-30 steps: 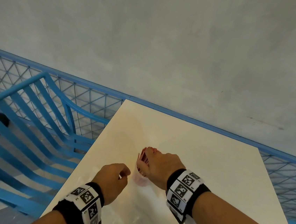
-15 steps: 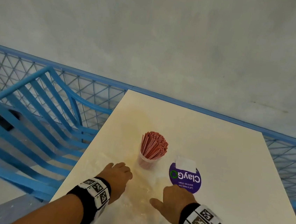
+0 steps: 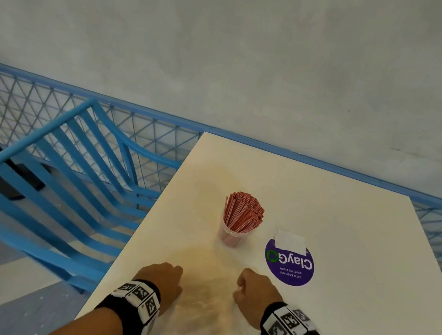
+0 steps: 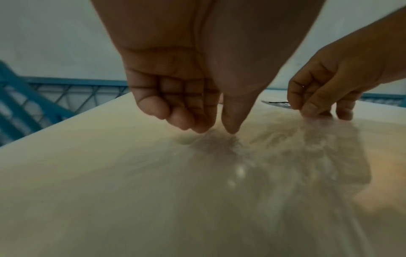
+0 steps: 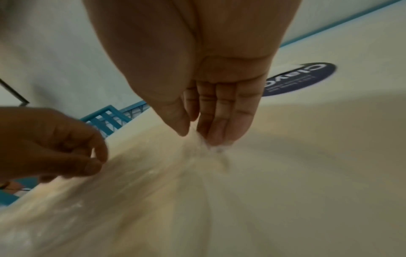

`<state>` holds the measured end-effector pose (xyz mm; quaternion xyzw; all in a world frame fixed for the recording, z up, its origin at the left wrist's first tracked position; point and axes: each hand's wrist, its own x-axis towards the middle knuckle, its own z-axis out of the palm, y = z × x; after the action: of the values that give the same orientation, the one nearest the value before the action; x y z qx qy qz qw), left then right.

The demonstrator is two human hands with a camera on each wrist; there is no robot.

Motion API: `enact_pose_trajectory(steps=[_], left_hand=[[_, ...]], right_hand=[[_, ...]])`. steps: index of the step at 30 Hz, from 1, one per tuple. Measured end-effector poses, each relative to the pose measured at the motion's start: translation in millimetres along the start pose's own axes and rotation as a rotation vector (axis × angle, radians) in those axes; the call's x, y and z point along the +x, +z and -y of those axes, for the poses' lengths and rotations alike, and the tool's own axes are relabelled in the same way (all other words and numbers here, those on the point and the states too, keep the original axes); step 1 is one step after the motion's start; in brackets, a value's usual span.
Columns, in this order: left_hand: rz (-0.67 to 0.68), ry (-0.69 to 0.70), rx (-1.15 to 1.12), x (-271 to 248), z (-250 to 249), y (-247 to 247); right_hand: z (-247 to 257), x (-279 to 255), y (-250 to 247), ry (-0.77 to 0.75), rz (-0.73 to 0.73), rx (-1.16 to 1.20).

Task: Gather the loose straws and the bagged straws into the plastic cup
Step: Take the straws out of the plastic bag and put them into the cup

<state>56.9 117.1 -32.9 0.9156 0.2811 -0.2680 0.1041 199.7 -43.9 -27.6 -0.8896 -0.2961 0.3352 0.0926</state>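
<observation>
A plastic cup (image 3: 231,235) is seen just below the middle of the head frame, upright on the worktop (image 3: 345,224), packed with red straws (image 3: 243,212) fanning above its rim. Lower in the frame, a clear plastic bag (image 3: 207,302) lies flat between the 2 hands; it is blurred, and whether straws remain inside cannot be told. Its film is pinched by the left hand (image 3: 163,281) between thumb and curled fingers (image 4: 186,120), and by the right hand (image 3: 254,291) at the opposite edge, so each grip is narrow and closed on film. The bag is judged light, limp and slippery, best taken near its mouth corners. A purple sticker (image 3: 289,264) is seen right of the cup.
</observation>
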Motion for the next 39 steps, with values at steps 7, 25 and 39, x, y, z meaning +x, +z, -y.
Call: enact_pose_trajectory(steps=[7,25,39], left_hand=[[0.022,-0.222,-0.172,-11.1,24.8,15.0],[-0.158,-0.333,-0.324,-7.9,70.5,15.3],[-0.111,0.048,0.01,-12.9,60.6,8.2]], right_hand=[[34.1,-10.8,11.3,-0.296,-0.03,-0.199],[103.7,22.0,44.9,-0.479,0.156,-0.56],[112.0,19.1,37.6,-0.482,0.187,-0.554]])
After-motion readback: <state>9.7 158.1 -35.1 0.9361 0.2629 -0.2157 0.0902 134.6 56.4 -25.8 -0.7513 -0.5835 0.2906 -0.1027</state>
